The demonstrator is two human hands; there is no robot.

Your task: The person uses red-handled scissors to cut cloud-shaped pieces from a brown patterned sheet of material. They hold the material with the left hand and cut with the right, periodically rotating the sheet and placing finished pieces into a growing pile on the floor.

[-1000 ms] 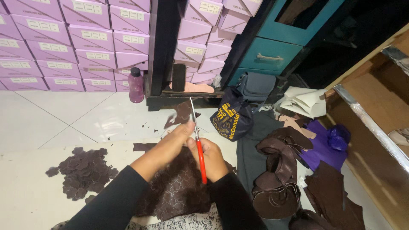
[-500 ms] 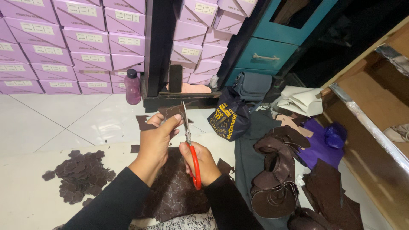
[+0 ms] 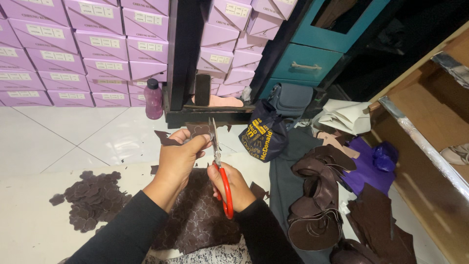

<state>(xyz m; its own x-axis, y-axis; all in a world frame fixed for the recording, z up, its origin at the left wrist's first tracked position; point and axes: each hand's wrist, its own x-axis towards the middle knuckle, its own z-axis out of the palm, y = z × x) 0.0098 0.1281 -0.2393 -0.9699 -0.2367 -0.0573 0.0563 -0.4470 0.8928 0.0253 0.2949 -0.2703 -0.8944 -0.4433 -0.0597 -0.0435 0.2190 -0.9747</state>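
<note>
Left box stack (image 3: 73, 54): lilac rectangular cartons are stacked in rows against the far wall at the back edge of the white tiled floor (image 3: 58, 137), left of a black post (image 3: 184, 49).
Box labels (image 3: 41, 31): a pale rectangular sticker is fixed to the end of each carton.
Right box stack (image 3: 229, 44): more lilac cartons with pale labels are piled, some tilted, right of the post.
Bottle (image 3: 153, 99): a purple bottle with a darker cap is stood on the floor before the left stack.
Printed bag (image 3: 262, 137): a dark blue bag with yellow lettering is set on the floor by the black base.
</note>
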